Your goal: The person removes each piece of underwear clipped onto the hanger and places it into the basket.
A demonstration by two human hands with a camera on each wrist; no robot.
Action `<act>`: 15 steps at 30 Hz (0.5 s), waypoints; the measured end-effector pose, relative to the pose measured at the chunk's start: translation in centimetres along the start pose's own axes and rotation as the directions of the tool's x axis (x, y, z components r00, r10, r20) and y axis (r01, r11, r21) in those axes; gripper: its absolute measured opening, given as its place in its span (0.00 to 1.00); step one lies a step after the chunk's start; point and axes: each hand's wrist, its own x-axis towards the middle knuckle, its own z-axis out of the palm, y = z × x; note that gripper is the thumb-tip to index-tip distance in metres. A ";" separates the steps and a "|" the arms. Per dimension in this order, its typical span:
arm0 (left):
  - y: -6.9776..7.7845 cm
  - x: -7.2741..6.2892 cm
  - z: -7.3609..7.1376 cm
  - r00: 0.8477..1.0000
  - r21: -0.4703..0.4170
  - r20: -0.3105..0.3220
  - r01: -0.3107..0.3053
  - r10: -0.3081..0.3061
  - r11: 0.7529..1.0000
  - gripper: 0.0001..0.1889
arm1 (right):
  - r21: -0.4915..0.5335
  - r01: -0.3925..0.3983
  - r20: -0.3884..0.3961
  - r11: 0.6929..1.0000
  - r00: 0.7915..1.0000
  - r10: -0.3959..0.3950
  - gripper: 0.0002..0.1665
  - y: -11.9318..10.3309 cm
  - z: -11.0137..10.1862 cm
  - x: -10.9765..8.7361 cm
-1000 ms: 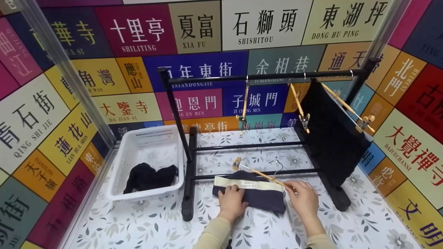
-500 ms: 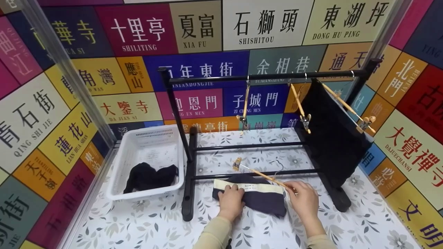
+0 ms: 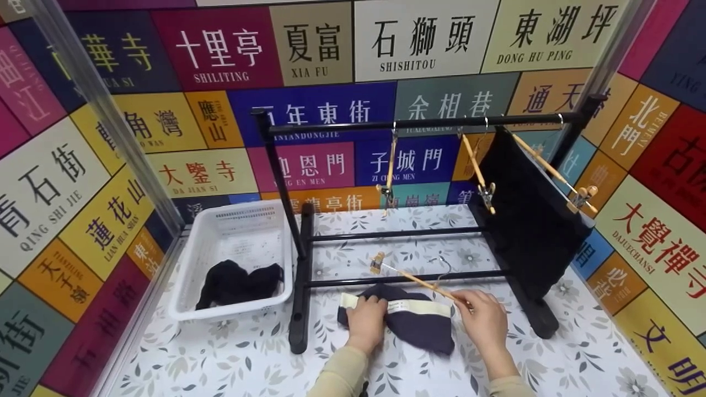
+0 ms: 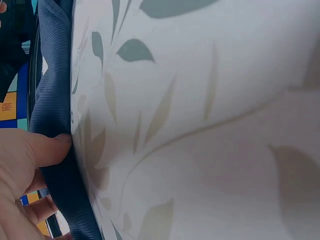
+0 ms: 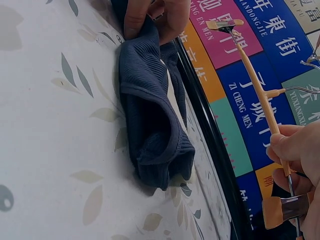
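My left hand [image 3: 367,322] pinches the left end of a dark navy ribbed garment [image 3: 422,333], thumb on the near side in the left wrist view. A cream band [image 3: 424,306] with a printed label crosses the garment's upper part. Between thumb and fingers, my right hand [image 3: 485,320] holds a wooden clip hanger [image 3: 417,280] by its right end, just above the garment. One clip [image 3: 377,262] shows at the hanger's far left end; the other clip [image 5: 285,211] is beside my right hand in the right wrist view. The garment's open fold [image 5: 155,130] faces that camera.
A black clothes rack [image 3: 419,122] stands behind. Several clip hangers hang from its rail, and a black garment [image 3: 529,220] hangs at the right. On the left, a white basket [image 3: 190,270] holds black cloth [image 3: 240,284]. The table [image 3: 231,353] has a leaf-patterned cover.
The garment's right part has dropped lower, and its cream band now slopes down to the right. My left hand has shifted slightly; my right hand and the hanger stay nearly in place.
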 end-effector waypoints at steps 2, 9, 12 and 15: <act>0.0 0.0 0.1 1.000 0.000 -0.004 0.008 -0.008 1.000 0.08 | -0.001 -0.001 0.001 1.000 1.000 0.001 0.12 0.0 0.0 0.0; 0.2 -0.2 -0.1 0.999 -0.003 -0.006 0.033 -0.033 0.999 0.05 | -0.002 0.003 -0.005 1.000 1.000 -0.003 0.13 -0.1 -0.2 0.0; 0.2 -0.3 -0.1 0.999 0.007 -0.013 0.030 -0.030 1.000 0.05 | -0.001 0.017 -0.023 1.000 1.000 -0.017 0.13 -0.1 -0.2 -0.1; 0.1 -0.4 -0.2 1.000 0.021 -0.018 0.023 -0.022 1.000 0.05 | -0.006 0.035 -0.044 0.999 0.998 -0.035 0.13 -0.1 -0.2 0.0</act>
